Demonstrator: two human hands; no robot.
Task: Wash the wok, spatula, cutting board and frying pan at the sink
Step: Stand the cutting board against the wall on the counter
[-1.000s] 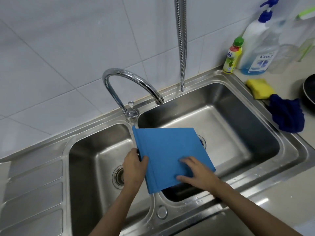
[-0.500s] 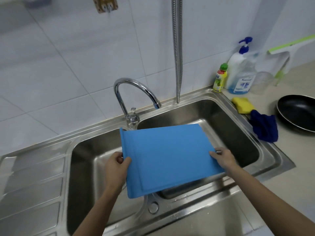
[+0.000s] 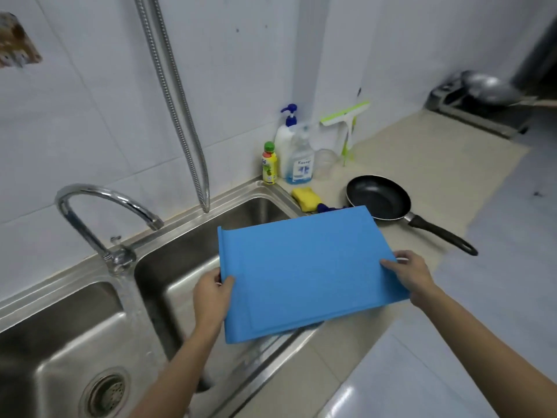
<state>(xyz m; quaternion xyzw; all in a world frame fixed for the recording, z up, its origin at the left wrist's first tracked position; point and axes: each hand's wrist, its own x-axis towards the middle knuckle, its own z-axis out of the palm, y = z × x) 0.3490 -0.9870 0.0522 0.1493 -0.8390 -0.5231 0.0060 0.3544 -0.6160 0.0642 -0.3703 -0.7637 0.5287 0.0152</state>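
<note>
— Where does the view look from?

— From the person's head, above the double sink (image 3: pixel 75 324), facing forward and down toward the tiled wall corner.

— How near?

— Near: both forearms run in from the bottom edge, and the tap (image 3: pixel 99 212) stands close at the left. The wide lens bends the counter (image 3: pixel 422 164) off to the right.

— A second view?

— None; just this one.

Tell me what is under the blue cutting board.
Under the cutting board, held by both hands, lie the right sink basin and countertop edge. A blue cloth peeks out behind it; the rest is covered.
</note>
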